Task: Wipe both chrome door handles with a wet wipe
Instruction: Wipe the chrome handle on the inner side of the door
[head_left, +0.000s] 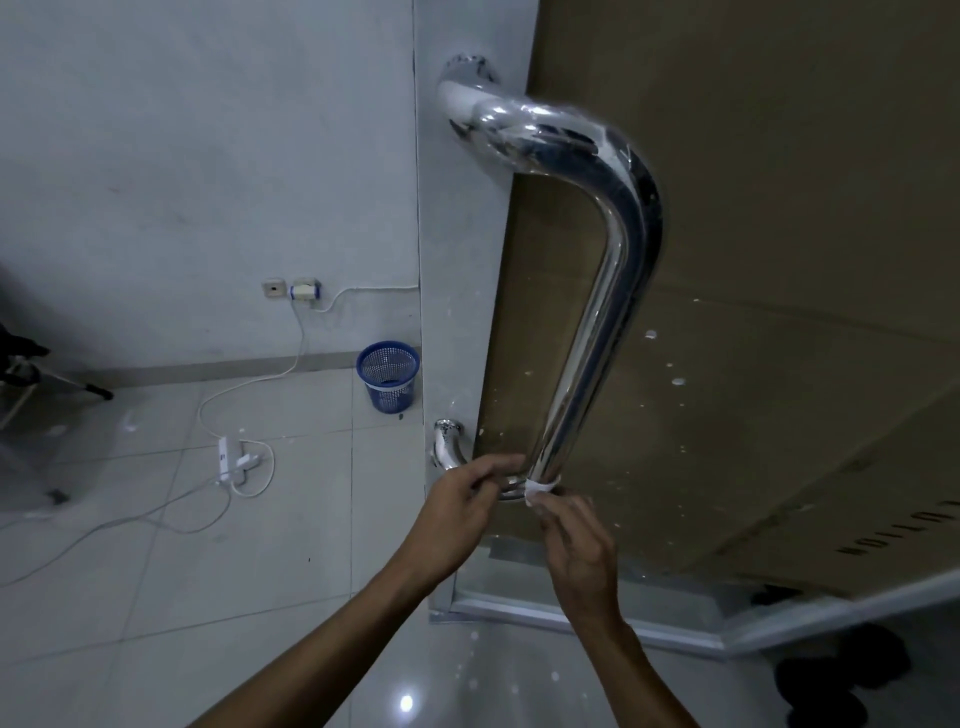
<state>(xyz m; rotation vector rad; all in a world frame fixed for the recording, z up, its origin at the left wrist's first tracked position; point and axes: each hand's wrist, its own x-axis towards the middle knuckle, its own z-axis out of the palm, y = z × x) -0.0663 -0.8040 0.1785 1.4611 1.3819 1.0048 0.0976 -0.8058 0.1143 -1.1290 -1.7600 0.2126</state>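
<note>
Handle (597, 332) runs up & away from both hands, wipe (540, 488) looped round its bottom bend; right hand (576, 540) pinches wipe, left hand (462, 512) w/ curled fingers grips other end.

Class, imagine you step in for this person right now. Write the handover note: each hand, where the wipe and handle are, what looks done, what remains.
Left hand: fingers curled at the lower bend of the chrome handle; whether it holds an end of the wipe is unclear.
Right hand: pinches the white wet wipe, which is looped round the bar's bottom end.
Done: cannot tell how much of the bar has been wiped; the wipe sits at the bottom.
Left: the lower bend and mount, then the second handle, not identifiable in this view.
</note>
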